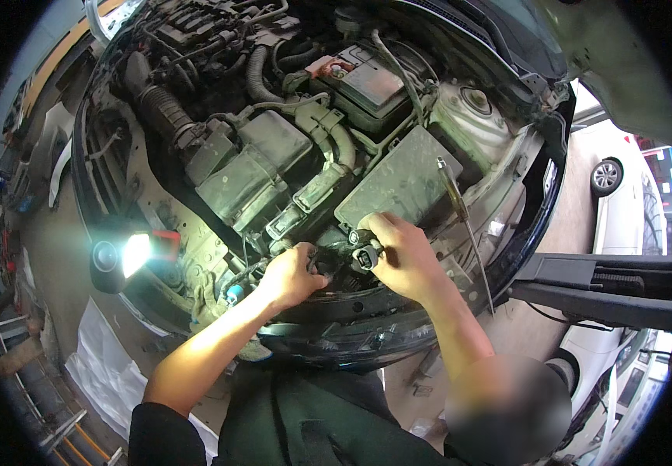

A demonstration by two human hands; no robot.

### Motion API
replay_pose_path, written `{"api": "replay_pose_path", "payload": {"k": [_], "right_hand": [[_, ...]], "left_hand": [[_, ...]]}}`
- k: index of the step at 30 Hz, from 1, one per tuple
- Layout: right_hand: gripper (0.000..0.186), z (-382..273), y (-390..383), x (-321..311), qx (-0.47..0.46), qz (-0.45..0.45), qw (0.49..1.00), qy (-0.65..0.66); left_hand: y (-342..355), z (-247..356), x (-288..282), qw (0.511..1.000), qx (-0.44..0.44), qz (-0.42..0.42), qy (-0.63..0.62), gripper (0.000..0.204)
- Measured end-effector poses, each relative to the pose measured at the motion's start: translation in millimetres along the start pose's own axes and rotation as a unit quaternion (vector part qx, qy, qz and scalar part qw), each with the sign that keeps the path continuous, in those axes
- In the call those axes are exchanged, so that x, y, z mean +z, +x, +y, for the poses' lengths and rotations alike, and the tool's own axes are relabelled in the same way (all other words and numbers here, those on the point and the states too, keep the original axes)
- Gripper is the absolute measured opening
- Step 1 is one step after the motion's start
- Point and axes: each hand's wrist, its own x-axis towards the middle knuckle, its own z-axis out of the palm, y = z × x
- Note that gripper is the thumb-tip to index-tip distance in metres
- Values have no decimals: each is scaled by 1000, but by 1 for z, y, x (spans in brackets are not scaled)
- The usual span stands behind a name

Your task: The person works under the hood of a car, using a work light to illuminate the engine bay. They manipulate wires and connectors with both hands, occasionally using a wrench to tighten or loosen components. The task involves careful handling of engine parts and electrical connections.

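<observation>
Both hands are down at the front of a car's open engine bay. My right hand (398, 252) pinches a black electrical connector (366, 257), whose open socket end faces me. Another small dark plug end (356, 237) shows just above it by the fingers. To its left, my left hand (293, 277) is curled among dark wiring, thumb apart from the bent fingers; what it grips, if anything, is hidden in shadow. Right behind the hands sits a dusty black box cover (398, 182). A dusty air filter housing (254, 167) lies behind the left hand.
A lit work lamp (135, 255) shines from the left front edge. The battery (363, 78) sits farther back. A thin metal rod (475, 256) slants down at right. Beyond it are a black arm-like beam (600, 281) and a white car (623, 202). White sheeting (111, 361) lies at left.
</observation>
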Motion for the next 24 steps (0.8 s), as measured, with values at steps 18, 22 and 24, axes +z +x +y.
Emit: {"api": "replay_pose_path", "payload": {"k": [18, 22, 24], "right_hand": [[24, -4, 19, 36, 29, 50, 982, 182], [22, 13, 0, 22, 48, 34, 965, 255], [22, 12, -9, 15, -20, 38, 983, 176]], "left_hand": [[7, -1, 13, 986, 104, 15, 127, 52], [17, -10, 18, 954, 124, 93, 257, 19], [21, -8, 22, 939, 143, 105, 295, 18]]}}
